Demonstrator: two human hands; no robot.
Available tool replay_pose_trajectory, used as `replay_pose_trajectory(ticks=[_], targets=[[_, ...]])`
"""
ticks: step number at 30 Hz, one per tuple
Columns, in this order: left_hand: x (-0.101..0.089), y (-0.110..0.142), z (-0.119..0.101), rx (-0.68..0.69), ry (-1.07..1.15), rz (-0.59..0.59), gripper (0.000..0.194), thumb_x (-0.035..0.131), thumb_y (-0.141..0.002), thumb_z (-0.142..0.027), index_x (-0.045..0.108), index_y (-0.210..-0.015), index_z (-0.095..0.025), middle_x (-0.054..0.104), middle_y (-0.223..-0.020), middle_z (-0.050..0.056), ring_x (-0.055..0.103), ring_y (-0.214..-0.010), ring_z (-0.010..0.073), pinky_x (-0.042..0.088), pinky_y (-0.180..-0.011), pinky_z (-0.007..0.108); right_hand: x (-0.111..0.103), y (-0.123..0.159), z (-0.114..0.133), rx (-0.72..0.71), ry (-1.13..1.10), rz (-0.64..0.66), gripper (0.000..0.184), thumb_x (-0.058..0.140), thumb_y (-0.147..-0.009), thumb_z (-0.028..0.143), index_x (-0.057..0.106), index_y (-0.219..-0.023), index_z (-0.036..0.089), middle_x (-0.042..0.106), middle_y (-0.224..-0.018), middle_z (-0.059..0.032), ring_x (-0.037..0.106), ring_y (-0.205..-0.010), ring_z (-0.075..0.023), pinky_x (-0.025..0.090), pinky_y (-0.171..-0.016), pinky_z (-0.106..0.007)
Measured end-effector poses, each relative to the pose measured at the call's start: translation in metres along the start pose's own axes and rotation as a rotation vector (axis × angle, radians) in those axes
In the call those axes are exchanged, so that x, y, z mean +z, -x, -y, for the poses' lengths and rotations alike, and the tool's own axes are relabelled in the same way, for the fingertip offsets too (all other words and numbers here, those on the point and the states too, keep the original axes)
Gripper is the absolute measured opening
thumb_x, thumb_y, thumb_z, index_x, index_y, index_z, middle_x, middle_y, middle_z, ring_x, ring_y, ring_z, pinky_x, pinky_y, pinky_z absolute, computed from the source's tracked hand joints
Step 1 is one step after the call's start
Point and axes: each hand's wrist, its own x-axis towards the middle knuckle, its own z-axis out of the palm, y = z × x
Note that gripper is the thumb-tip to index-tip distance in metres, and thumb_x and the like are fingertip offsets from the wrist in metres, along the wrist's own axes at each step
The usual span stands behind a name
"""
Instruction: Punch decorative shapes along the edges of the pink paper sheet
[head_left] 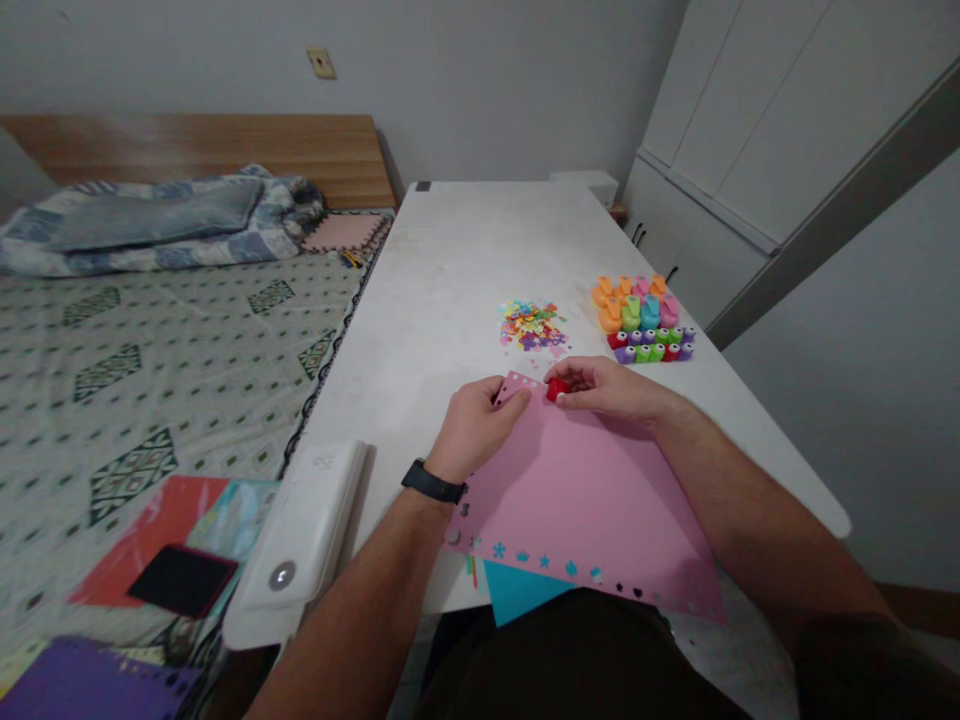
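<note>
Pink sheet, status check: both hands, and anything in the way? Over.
Left hand pinching pink sheet near far corner. Right hand holding red punch at far edge. Cutout pile beyond, nothing visibly blocking.

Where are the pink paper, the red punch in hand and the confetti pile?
Pink paper [585,490], head view: its bare middle.
Red punch [556,389], head view: its visible side.
Confetti pile [532,326], head view: its middle.

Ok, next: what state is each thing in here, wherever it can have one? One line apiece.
Pink sheet: shaped holes along near and left edges
Red punch: at the sheet's far edge; pressed or not, cannot tell
Left hand: gripping the sheet, thumb on top
Right hand: closed on the punch
Paper cutouts: loose, heaped
Other punches: set in rows
Blue sheet: partly covered
Phone: screen dark
</note>
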Motion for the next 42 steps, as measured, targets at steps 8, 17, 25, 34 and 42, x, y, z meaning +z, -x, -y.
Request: replay_pose_trajectory(ticks=[8,17,25,34,42], targets=[[-0.0010,0.0021,-0.0043,0.021,-0.001,0.010,0.037,0.057,-0.091,-0.050,0.065,-0.076,-0.018,0.058,-0.069,0.000,0.047,-0.063,0.0142,0.029,-0.055,0.026,-0.0007,-0.0005,-0.0027,0.015,-0.009,-0.007,0.035,0.079,-0.078,0.026,0.068,-0.110,0.019,0.069,-0.102,-0.0048,0.063,-0.092,-0.0160,0.049,-0.092,-0.036],[-0.0009,0.0026,-0.0051,0.029,0.003,0.016,0.036,0.056,-0.091,-0.050,0.065,-0.076,-0.018,0.057,-0.068,0.000,0.047,-0.063,0.0142,0.029,-0.056,0.026,-0.0006,-0.0010,-0.0009,0.002,-0.019,0.026,0.032,0.079,-0.078,0.026,0.068,-0.108,0.020,0.069,-0.102,-0.0045,0.062,-0.091,-0.0162,0.048,-0.092,-0.036],[-0.0004,0.0022,-0.0045,0.042,-0.009,0.021,0.037,0.056,-0.092,-0.049,0.063,-0.076,-0.017,0.055,-0.068,-0.001,0.047,-0.064,0.0138,0.028,-0.057,0.025,-0.0003,-0.0015,-0.0021,-0.021,-0.021,0.039,0.031,0.078,-0.079,0.024,0.067,-0.108,0.019,0.067,-0.101,-0.0041,0.060,-0.090,-0.0155,0.047,-0.089,-0.034],[-0.0015,0.0025,-0.0076,0.040,-0.028,0.029,0.036,0.055,-0.092,-0.049,0.061,-0.075,-0.018,0.053,-0.067,-0.001,0.046,-0.064,0.0135,0.028,-0.056,0.025,0.0029,-0.0020,-0.0003,0.001,-0.024,0.011,0.027,0.078,-0.076,0.022,0.067,-0.101,0.018,0.066,-0.093,-0.0027,0.059,-0.084,-0.0145,0.046,-0.083,-0.033],[-0.0003,0.0019,-0.0069,0.036,-0.044,0.026,0.035,0.055,-0.092,-0.048,0.064,-0.077,-0.017,0.056,-0.068,0.000,0.048,-0.065,0.0142,0.029,-0.056,0.025,0.0075,-0.0049,-0.0029,0.008,-0.002,-0.031,0.024,0.077,-0.074,0.020,0.066,-0.094,0.017,0.065,-0.087,-0.0025,0.056,-0.079,-0.0141,0.045,-0.076,-0.031]])
